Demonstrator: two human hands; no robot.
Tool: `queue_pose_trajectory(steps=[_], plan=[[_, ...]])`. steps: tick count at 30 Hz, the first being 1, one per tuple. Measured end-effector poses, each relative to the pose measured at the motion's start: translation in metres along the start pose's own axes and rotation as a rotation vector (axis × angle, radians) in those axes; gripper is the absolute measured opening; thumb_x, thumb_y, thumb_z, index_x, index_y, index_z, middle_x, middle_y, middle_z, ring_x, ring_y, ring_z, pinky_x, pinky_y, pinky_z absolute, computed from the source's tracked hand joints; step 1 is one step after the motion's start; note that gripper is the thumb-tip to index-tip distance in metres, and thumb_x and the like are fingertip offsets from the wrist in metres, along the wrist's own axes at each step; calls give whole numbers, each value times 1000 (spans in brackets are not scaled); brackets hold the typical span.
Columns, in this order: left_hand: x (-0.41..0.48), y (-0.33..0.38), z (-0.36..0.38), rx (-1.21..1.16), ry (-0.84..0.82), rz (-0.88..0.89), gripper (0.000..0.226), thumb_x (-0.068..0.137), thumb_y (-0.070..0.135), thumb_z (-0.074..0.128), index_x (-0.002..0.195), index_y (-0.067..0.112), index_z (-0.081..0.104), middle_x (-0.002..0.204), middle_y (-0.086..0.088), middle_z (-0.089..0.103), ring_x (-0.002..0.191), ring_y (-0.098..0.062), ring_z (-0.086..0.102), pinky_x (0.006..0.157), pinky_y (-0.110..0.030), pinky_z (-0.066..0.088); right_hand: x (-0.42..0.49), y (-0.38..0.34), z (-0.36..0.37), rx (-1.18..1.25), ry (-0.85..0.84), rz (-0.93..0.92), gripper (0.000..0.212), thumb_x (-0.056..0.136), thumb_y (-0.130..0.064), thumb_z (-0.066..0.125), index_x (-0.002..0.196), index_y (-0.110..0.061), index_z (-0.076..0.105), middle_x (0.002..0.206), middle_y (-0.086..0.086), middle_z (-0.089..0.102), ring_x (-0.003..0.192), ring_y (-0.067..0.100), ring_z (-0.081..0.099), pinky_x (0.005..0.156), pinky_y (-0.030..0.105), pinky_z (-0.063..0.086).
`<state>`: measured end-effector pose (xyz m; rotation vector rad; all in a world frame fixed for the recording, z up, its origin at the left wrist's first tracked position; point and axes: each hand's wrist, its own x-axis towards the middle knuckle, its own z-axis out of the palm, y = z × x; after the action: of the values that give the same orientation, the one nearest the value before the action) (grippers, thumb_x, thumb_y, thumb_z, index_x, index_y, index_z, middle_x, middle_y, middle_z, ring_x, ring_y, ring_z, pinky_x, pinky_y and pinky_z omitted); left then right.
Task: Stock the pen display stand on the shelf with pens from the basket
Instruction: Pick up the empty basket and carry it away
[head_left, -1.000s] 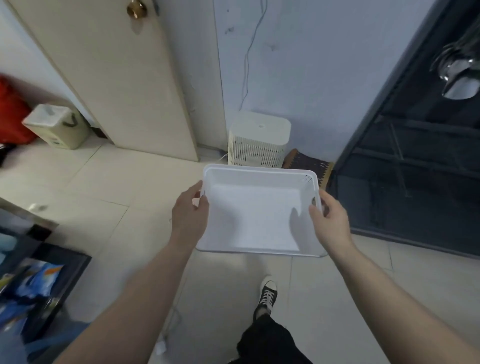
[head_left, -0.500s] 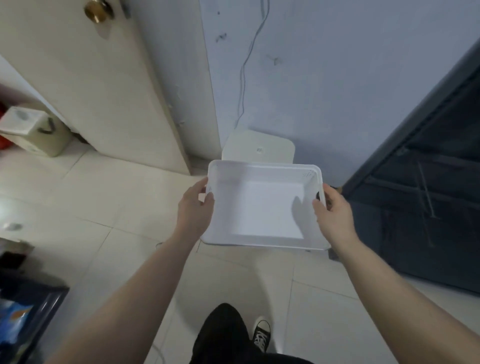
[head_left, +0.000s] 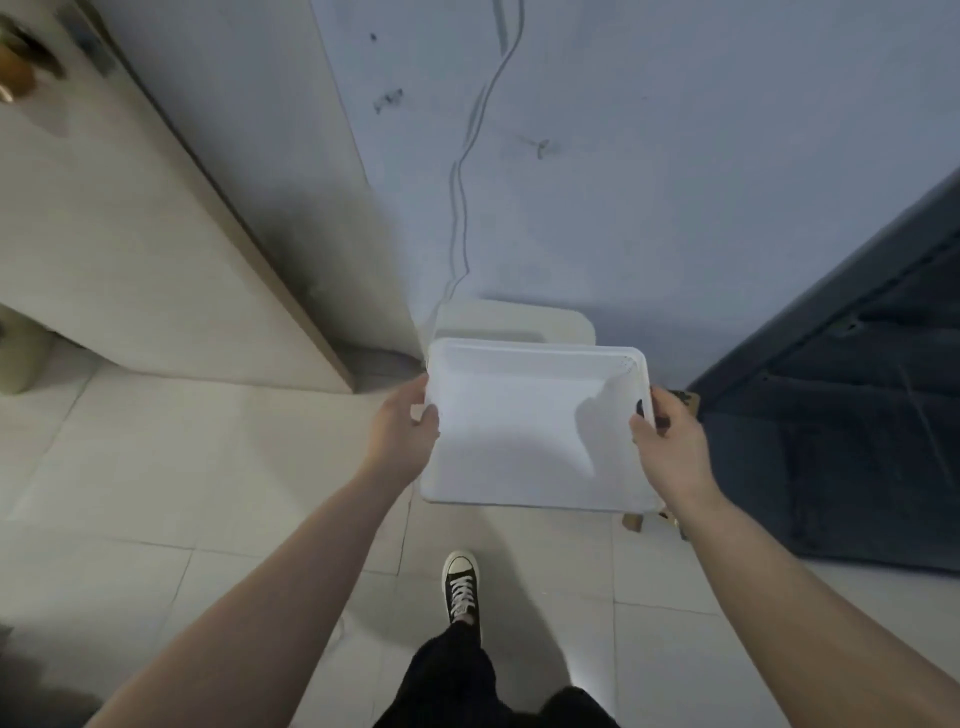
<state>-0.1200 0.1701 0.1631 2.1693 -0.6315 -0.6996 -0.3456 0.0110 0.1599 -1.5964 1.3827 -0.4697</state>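
I hold the white basket (head_left: 519, 431) out in front of me, above the floor (head_left: 208, 467), roughly level and tipped a little toward me, so its white inside shows from wall to wall. My hands are apart, one clamped on each short side. My left hand (head_left: 402, 431) grips the basket's left rim with the thumb hooked over the edge. My right hand (head_left: 670, 447) grips the right rim, thumb beside a dark slot in the wall; the fingers of both are hidden behind the basket's sides.

Just beyond the basket's far rim stands a low white appliance (head_left: 514, 319) against the pale wall (head_left: 675, 156), and a thin cable (head_left: 462, 208) runs down the wall toward it. Left of the basket is a light door (head_left: 104, 234), its knob (head_left: 15, 78) blurred at the frame's edge. Right of the basket is a dark shelf unit (head_left: 857, 415); a brownish thing (head_left: 685, 402) peeks out between the two, too hidden to name. Below the basket, nearer to me, I see my black-and-white shoe (head_left: 460, 584) and black trouser leg (head_left: 452, 675) on the pale tiles.
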Motion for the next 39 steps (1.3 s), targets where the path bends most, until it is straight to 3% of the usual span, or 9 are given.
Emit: queue_pose_trajectory(steps=[3, 5, 8, 11, 17, 23, 29, 34, 39], plan=[[46, -4, 5, 61, -54, 24, 42, 86, 14, 45, 124, 26, 57, 109, 0, 64, 80, -24, 66, 80, -38, 53, 35, 3, 22, -16, -7, 48, 37, 89, -4, 50, 124, -15, 58, 106, 1, 63, 97, 22, 58, 81, 27, 41], [75, -8, 12, 106, -81, 18, 38, 84, 13, 44, 117, 24, 61, 104, 0, 66, 85, -25, 65, 80, -42, 54, 57, 5, 33, -19, -15, 98, 38, 89, -5, 51, 126, -14, 57, 110, 4, 64, 98, 22, 58, 82, 28, 42], [114, -14, 27, 128, -85, -23, 33, 87, 12, 46, 113, 23, 62, 100, 2, 66, 85, -22, 64, 80, -42, 54, 90, 9, 47, -44, -43, 146, 39, 90, -6, 52, 128, -15, 56, 109, -1, 61, 98, 19, 56, 83, 28, 42], [148, -24, 44, 119, -84, -72, 38, 89, 12, 45, 123, 23, 58, 106, 2, 65, 86, -21, 65, 81, -37, 53, 128, 20, 61, -62, -90, 181, 41, 91, -9, 52, 131, -18, 53, 113, -1, 60, 101, 19, 57, 87, 33, 47], [207, -52, 80, 113, -91, -117, 47, 93, 5, 42, 136, 21, 49, 110, -3, 62, 78, -16, 66, 71, -29, 49, 193, 58, 95, -99, -143, 194, 33, 90, -12, 53, 121, -24, 56, 101, -11, 62, 91, 9, 57, 73, 25, 45], [250, -70, 107, 85, -50, -143, 48, 91, 2, 42, 136, 18, 46, 115, -2, 59, 92, -24, 64, 84, -35, 49, 236, 82, 123, -76, -132, 214, 28, 92, -16, 53, 109, -39, 54, 94, -23, 57, 87, 4, 55, 76, 26, 45], [271, -82, 119, 103, -32, -150, 43, 93, 5, 41, 134, 16, 50, 121, -2, 61, 95, -20, 66, 89, -38, 50, 263, 96, 139, -161, -149, 217, 49, 95, -22, 48, 142, -24, 37, 142, -2, 46, 128, 22, 44, 106, 44, 37], [278, -87, 122, 66, -31, -144, 42, 95, 7, 39, 134, 18, 50, 121, 2, 61, 91, -14, 66, 87, -35, 50, 269, 100, 143, -166, -147, 189, 52, 96, -20, 46, 145, -24, 32, 147, 0, 39, 135, 24, 37, 110, 46, 32], [280, -85, 119, 183, -61, -141, 46, 93, 11, 42, 138, 20, 45, 127, -2, 58, 111, -22, 56, 93, -33, 44, 269, 97, 138, -223, -213, 195, 55, 95, -24, 49, 146, -27, 29, 148, 0, 38, 135, 24, 37, 109, 47, 32]])
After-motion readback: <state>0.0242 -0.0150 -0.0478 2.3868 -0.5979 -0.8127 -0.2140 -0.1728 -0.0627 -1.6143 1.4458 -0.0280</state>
